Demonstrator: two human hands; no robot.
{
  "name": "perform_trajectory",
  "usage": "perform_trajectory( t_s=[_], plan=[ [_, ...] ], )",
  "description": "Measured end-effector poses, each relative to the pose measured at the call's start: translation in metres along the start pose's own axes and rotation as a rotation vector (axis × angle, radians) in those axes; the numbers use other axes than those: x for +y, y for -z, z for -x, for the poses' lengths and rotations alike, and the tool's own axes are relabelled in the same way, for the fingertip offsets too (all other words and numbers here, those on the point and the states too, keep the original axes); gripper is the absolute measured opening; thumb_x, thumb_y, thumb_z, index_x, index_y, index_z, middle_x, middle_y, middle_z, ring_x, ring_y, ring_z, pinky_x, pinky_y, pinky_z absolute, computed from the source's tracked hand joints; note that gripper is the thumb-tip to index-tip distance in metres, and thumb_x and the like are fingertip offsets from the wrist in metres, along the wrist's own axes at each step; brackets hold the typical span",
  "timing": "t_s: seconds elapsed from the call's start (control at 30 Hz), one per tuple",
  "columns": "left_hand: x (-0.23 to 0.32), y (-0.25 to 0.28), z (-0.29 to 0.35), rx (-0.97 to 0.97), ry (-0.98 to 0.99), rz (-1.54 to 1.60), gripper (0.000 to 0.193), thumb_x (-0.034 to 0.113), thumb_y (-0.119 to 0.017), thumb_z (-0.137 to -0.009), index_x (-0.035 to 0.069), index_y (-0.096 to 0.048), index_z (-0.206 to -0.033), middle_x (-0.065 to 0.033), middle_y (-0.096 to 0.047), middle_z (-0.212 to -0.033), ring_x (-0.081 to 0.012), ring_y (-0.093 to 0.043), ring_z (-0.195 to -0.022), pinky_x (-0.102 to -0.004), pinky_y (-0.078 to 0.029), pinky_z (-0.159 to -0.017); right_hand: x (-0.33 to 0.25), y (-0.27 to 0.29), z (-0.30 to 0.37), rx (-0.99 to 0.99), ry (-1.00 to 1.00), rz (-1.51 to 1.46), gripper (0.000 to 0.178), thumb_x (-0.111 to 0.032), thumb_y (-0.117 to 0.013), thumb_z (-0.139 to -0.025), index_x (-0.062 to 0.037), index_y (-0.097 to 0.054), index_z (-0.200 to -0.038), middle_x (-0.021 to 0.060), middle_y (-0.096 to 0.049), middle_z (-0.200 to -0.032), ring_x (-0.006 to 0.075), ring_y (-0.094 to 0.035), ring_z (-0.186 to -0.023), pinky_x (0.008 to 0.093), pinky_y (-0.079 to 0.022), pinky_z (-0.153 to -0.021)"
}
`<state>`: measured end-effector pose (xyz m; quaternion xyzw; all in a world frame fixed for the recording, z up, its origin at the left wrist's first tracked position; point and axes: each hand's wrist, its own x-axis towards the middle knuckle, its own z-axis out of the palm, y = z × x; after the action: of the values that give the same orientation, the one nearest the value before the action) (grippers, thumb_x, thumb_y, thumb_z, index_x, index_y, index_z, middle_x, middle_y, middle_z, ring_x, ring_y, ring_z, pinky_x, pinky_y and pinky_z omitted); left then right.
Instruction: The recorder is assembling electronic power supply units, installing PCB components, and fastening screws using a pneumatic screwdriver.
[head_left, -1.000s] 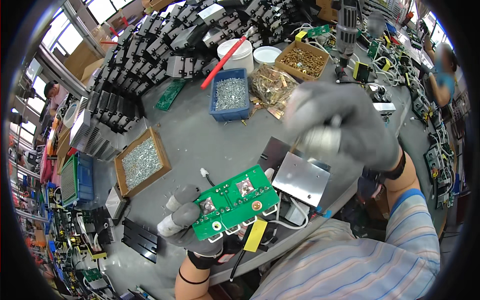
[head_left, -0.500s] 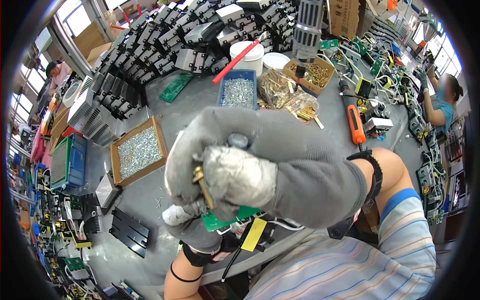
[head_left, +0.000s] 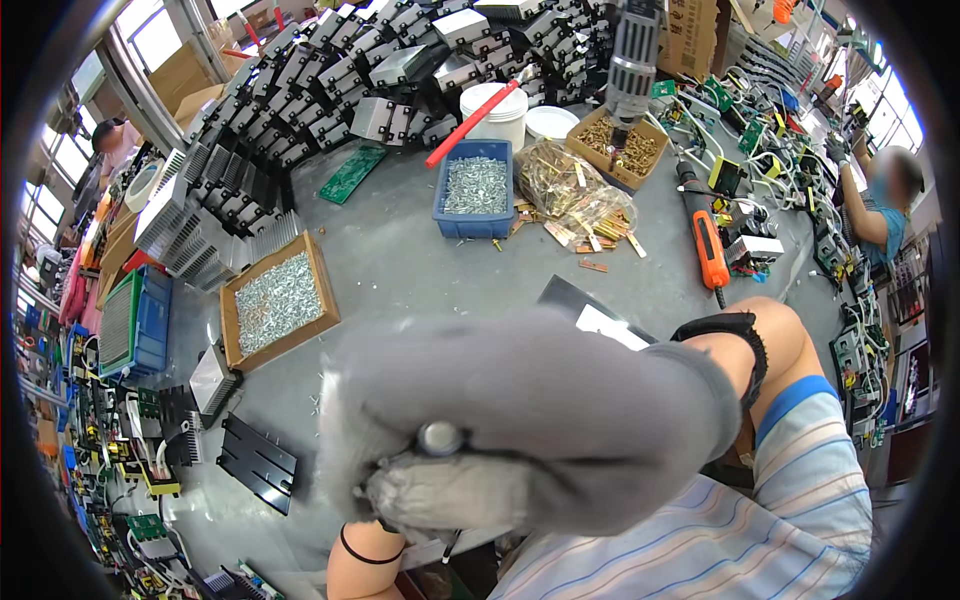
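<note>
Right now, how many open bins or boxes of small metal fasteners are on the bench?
3: a blue bin at upper centre; a cardboard box at left; a second cardboard box at upper right, beyond the plastic bag. The right hand may hide others.

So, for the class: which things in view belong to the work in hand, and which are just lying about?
Work in hand, as far as visible:
curled right hand;
round metal piece showing in its grip.
The left hand is hidden behind it.

Apparently just lying about, untouched:
orange screwdriver;
red stick;
black slotted plate;
white round lid.
</note>
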<state>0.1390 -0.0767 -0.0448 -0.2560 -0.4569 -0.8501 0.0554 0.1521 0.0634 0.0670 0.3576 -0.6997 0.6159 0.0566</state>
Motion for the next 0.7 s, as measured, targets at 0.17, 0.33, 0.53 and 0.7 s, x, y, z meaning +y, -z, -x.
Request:
perform_trajectory(
  t_s=[0.17, 0.33, 0.53, 0.7],
  plan=[
    [0.006, -0.012, -0.009, 0.014, 0.217, 0.32, 0.028, 0.005, -0.056, -0.079, -0.009, -0.058, -0.102, -0.0197, -0.063, -0.101, -0.0294, -0.062, -0.094, -0.0375, -0.05, -0.085, -0.005, 0.029, 0.003, -0.066, 0.133, 0.168, 0.013, -0.018, -0.064, -0.083, -0.0057, -0.066, -0.086, 0.0092, -0.057, -0.096, 0.0183, -0.057, -0.085, 0.0282, -0.043, -0.072],
    [0.007, -0.01, -0.012, 0.038, 0.262, 0.37, 0.025, 0.003, -0.053, -0.078, -0.011, -0.059, -0.098, -0.0208, -0.063, -0.1, -0.0284, -0.063, -0.09, -0.037, -0.052, -0.082, 0.003, 0.029, 0.022, -0.094, -0.007, 0.647, 0.014, -0.03, -0.071, -0.076, -0.0203, -0.07, -0.087, 0.0067, -0.057, -0.1, 0.0237, -0.053, -0.089, 0.0337, -0.039, -0.079],
    [0.004, -0.006, -0.017, -0.058, 0.241, 0.238, 0.019, -0.002, -0.054, -0.078, -0.006, -0.062, -0.095, -0.0186, -0.063, -0.097, -0.0233, -0.062, -0.084, -0.0338, -0.051, -0.077, 0.008, 0.026, 0.024, -0.035, 0.002, 0.668, 0.014, -0.03, -0.072, -0.075, -0.0218, -0.07, -0.087, 0.0048, -0.058, -0.1, 0.0233, -0.05, -0.089, 0.0355, -0.036, -0.078],
    [0.002, -0.012, -0.009, -0.083, -0.171, -0.191, 0.015, 0.0, -0.057, -0.081, -0.006, -0.061, -0.094, -0.0144, -0.063, -0.096, -0.0224, -0.062, -0.087, -0.0323, -0.051, -0.077, 0.004, 0.012, 0.024, 0.135, 0.083, 0.821, 0.017, -0.015, -0.075, -0.067, -0.0146, -0.069, -0.084, 0.0018, -0.055, -0.087, 0.0171, -0.052, -0.073, 0.0287, -0.041, -0.06]
  ],
)
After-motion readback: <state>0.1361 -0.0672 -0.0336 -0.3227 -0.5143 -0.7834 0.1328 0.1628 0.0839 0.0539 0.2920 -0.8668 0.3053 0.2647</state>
